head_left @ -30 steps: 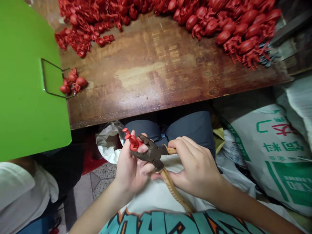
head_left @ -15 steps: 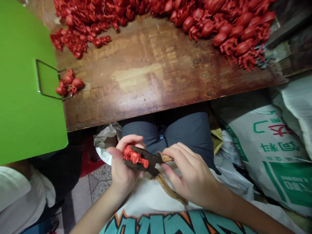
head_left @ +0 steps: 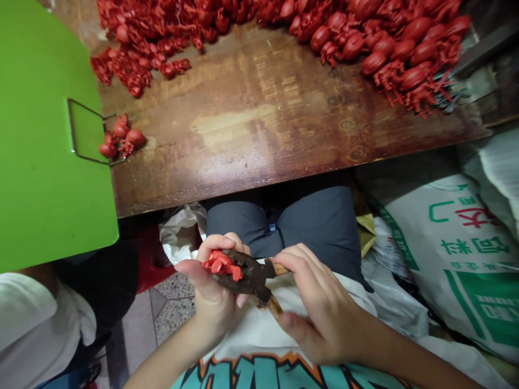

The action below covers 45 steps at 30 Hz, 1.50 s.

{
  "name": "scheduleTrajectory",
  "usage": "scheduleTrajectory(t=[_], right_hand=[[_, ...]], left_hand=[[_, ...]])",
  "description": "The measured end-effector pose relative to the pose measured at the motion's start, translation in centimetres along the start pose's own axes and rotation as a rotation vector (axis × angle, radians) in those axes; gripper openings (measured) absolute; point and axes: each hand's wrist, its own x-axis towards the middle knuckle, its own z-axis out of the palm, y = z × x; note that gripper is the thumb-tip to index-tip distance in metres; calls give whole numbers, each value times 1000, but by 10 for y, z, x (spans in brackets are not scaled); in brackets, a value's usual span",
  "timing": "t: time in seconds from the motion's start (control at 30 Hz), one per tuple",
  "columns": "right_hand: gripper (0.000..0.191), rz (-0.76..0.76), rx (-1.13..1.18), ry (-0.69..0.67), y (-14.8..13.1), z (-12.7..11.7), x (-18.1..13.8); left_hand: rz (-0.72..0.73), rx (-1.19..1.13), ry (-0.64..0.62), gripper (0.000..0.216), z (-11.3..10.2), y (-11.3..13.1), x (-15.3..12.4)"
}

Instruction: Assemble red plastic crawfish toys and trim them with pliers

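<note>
Tabletop: worn brown wood, scuffed and glossy near its front edge, with pale patches where the finish looks rubbed away.
Red heaps: glossy, plastic-looking parts in a left heap of knobbly little shapes and a right heap of smooth, egg-like bodies with spindly bits. Both lie toward the back and sides, seemingly to leave working room in front.
Small cluster: a few rounded red parts sit apart, beside a bent wire loop on a flat, bright green panel.
Red piece: one small part with stubby, flat-ended pegs, held over the person's lap, below the tabletop's front edge, at the mouth of the pliers. Whether the metal bites it, I cannot tell from here.
Left hand: fingers curled behind the piece and the pliers' head, cradling both, probably to steady them.
Right hand: wrapped about the handles, fingers on one, thumb by the other; the spread grip likely gives control over the dark, rough metal. The handle covering is tan.
Floor side: a crumpled white bag near the knees, and a printed woven sack to the right.
</note>
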Motion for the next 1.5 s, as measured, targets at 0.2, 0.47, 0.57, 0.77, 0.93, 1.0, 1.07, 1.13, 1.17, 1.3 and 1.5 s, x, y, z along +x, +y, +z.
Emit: scheduleTrajectory(t=[0.2, 0.47, 0.57, 0.77, 0.93, 1.0, 1.07, 1.13, 1.17, 1.3, 1.5], right_hand=[[33, -34, 22, 56, 6, 0, 4], [43, -53, 22, 1, 3, -9, 6], [71, -9, -97, -10, -2, -11, 6], [67, 102, -195, -53, -13, -4, 8], [48, 177, -228, -118, -16, -3, 7], [38, 200, -235, -126, -16, -3, 7], [35, 215, -225, -129, -16, -3, 7], [33, 228, -198, -132, -15, -2, 7], [33, 235, -185, -129, -15, -2, 8], [32, 254, -152, -84, -14, 1, 8], [33, 185, -74, -59, -7, 0, 9]], left_hand=[[123, 93, -142, 58, -12, 0, 9], [305, 176, -278, 61, -28, -7, 19], [285, 212, -241, 59, -30, -4, 16], [331, 272, -139, 57, -26, -7, 15], [343, 233, -89, 61, -19, -12, 21], [332, 236, -102, 63, -17, -12, 24], [330, 241, -117, 64, -15, -11, 26], [324, 241, -132, 64, -14, -10, 29], [317, 236, -143, 63, -14, -10, 29], [282, 213, -181, 63, -12, -11, 31], [329, 244, -220, 66, -12, -9, 34]])
